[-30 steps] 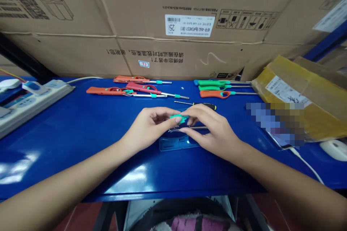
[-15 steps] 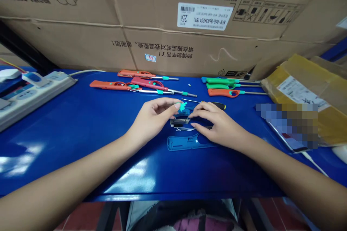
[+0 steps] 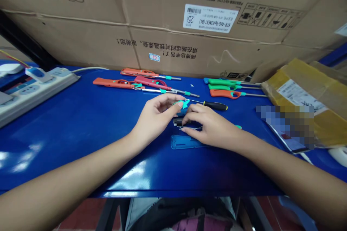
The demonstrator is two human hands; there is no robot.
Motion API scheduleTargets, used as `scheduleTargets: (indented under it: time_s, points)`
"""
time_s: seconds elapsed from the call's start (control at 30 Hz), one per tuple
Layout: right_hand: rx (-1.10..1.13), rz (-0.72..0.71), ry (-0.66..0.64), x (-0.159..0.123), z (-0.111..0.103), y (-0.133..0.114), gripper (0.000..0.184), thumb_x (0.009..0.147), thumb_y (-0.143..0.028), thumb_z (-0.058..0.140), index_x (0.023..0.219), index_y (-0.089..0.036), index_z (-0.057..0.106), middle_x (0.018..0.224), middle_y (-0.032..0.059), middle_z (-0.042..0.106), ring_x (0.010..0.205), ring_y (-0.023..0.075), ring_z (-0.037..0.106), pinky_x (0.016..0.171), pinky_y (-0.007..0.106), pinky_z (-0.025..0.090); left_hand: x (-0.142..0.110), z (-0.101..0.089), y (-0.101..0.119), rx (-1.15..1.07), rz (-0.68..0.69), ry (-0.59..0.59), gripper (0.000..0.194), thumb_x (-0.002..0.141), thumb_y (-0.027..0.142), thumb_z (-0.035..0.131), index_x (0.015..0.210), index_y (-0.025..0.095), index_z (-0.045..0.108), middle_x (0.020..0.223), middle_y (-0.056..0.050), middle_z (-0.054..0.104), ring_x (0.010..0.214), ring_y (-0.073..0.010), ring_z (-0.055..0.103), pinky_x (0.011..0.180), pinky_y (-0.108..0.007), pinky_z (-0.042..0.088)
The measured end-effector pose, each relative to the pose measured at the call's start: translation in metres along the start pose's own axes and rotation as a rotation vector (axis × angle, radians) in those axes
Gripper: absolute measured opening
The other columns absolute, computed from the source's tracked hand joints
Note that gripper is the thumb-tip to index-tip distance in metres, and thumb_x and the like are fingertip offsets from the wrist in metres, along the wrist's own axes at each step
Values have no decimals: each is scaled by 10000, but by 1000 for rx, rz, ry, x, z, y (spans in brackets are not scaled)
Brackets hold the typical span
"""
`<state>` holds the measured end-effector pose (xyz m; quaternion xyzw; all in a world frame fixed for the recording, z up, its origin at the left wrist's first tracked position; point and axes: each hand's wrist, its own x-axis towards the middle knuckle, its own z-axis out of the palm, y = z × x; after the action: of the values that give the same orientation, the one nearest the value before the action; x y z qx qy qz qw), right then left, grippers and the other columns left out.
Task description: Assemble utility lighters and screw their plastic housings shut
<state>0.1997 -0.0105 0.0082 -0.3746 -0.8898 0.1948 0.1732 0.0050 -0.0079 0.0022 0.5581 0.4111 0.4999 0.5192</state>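
My left hand [image 3: 155,117] pinches a small mint-green plastic piece [image 3: 185,104] between thumb and fingertips, above the table. My right hand [image 3: 207,122] is curled low over a dark narrow part [image 3: 177,121] and thin pale wires [image 3: 193,128]. Its index finger and thumb close in on these parts, but what lies between them is mostly hidden. Just below the right hand lies a blue lighter shell half [image 3: 185,142], hollow side up, its right end covered. Another blue piece [image 3: 179,112] shows partly between the hands.
Behind my hands lies a black-and-yellow screwdriver [image 3: 215,105]. Orange and red stick lighters [image 3: 114,82] are at the back left; green and orange ones [image 3: 225,94] at the back right. A power strip [image 3: 32,90], yellow package [image 3: 306,97], phone [image 3: 287,133] and large carton [image 3: 157,14] surround the space.
My right hand has moved left and down over the dark part and wires, covering more of them and the blue shell. My left hand keeps the mint-green piece. The view has shifted slightly.
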Motion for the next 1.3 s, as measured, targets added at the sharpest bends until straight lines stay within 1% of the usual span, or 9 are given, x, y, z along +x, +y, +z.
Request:
scheduleTargets:
  time_s: [0.13,0.23,0.33,0.47,0.6,0.8,0.97,1.17,1.3]
  points:
    - [313,174,159,1,-4,-4,141,898,-309,678,938,-197,602,794,0,602,730,153,584,681,311,496,-2,1,-1,-6,1,-43,295,808,383,813,1012,176,770,992,-49,786,876,-179,713,813,-279,576]
    - [551,288,184,-2,-10,-2,306,878,-393,692,1069,-194,559,822,-6,611,684,140,582,624,297,504,-4,2,-2,38,6,-87,329,811,427,802,1026,179,785,1006,-59,794,874,-189,716,824,-295,573]
    - [378,233,171,-5,-11,1,211,869,-336,708,995,-202,604,858,13,635,744,155,598,689,316,513,-4,3,-2,76,-1,-71,321,807,425,797,1013,179,788,968,-57,794,852,-193,715,799,-300,574]
    - [67,89,45,-10,-2,2,72,887,-251,707,912,-197,667,961,59,655,953,222,621,869,389,505,-3,3,-3,82,8,-12,288,797,394,804,984,176,782,953,-51,789,845,-187,706,804,-295,573]
    - [-51,69,-41,-12,4,0,62,939,-209,633,889,-186,662,960,80,629,977,247,601,874,410,498,-3,3,-3,77,6,2,288,790,389,808,976,171,782,953,-56,788,828,-180,700,793,-291,576]
    - [128,43,35,-19,-20,5,105,926,-153,611,835,-205,602,918,42,662,900,188,619,854,353,496,-5,3,1,71,-23,-17,322,743,344,844,1001,162,783,871,-47,773,785,-170,696,746,-274,588]
    - [208,5,-159,-35,-41,17,117,931,-208,634,814,-212,626,870,16,671,802,159,620,756,314,502,-7,5,2,78,-42,-79,357,726,342,862,1024,165,779,837,-58,772,797,-200,729,763,-311,615]
    - [301,-32,-240,-51,-33,23,92,912,-139,646,857,-211,662,915,12,674,879,147,646,812,293,510,-12,12,-5,75,-77,-161,309,768,298,836,1048,175,785,784,-30,751,740,-155,709,734,-261,608]
    - [273,-11,-220,-54,-29,25,73,922,-162,652,884,-218,678,938,12,668,906,153,641,830,301,500,-17,20,-8,131,3,-221,253,795,236,814,1038,170,794,912,-45,755,742,-116,700,722,-205,600]
